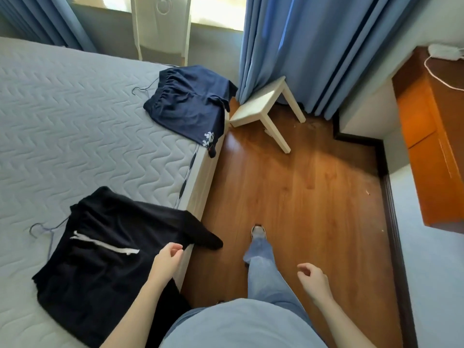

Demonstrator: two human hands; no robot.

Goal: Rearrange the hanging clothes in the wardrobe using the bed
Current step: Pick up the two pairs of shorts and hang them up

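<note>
The black garment (100,259) lies on its hanger (51,232) at the near edge of the bed (62,121), one sleeve drooping off the side. The navy garment (188,109) sits at the bed's far corner, its hem over the edge too. We judge that either could slide off the bed if brushed.

Our left hand (168,257) hovers at the bed's near edge over the black garment, grip slack and empty. The right hand (312,276), out beyond the bed's side, is equally loose.

The wardrobe is out of view. We cannot tell whether the left fingers touch the cloth.
</note>
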